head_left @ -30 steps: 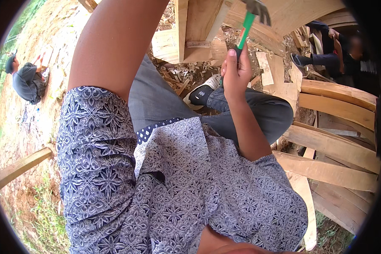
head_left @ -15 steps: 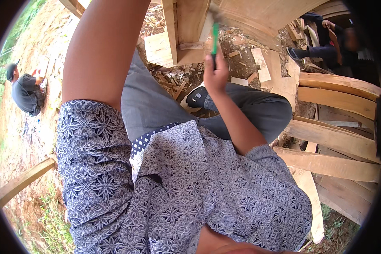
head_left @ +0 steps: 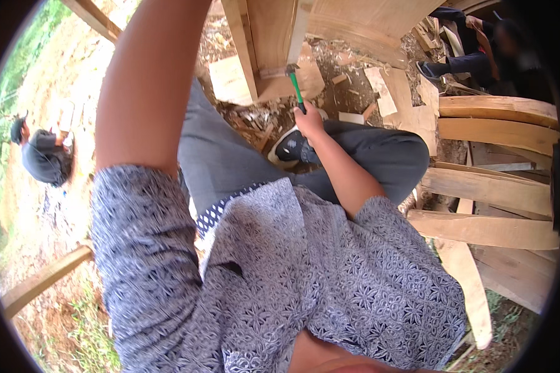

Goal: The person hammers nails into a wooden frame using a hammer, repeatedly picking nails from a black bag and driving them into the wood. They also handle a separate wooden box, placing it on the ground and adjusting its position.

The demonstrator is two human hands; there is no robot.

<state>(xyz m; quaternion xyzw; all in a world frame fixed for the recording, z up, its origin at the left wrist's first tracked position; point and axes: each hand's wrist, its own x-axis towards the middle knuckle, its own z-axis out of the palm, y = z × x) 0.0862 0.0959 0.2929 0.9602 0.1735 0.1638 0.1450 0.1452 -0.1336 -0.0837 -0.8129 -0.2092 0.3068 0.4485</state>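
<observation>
My right hand is closed round the black grip of a hammer with a green shaft. Its metal head lies against or very near the lower end of a box-like wooden piece; contact is hard to make out. A long wooden edge strip runs along the left side of that piece. My left arm stretches up past the top edge of the picture, so the left hand is out of sight.
A pale board and wood chips litter the dirt floor near my shoe. Curved timbers are stacked at right. One person squats outside at left; another sits at upper right. A wooden beam slants at lower left.
My right hand has come down and slightly left with the hammer. Its head, blurred and higher before, is now at the wooden piece's lower end. The view has shifted a little.
</observation>
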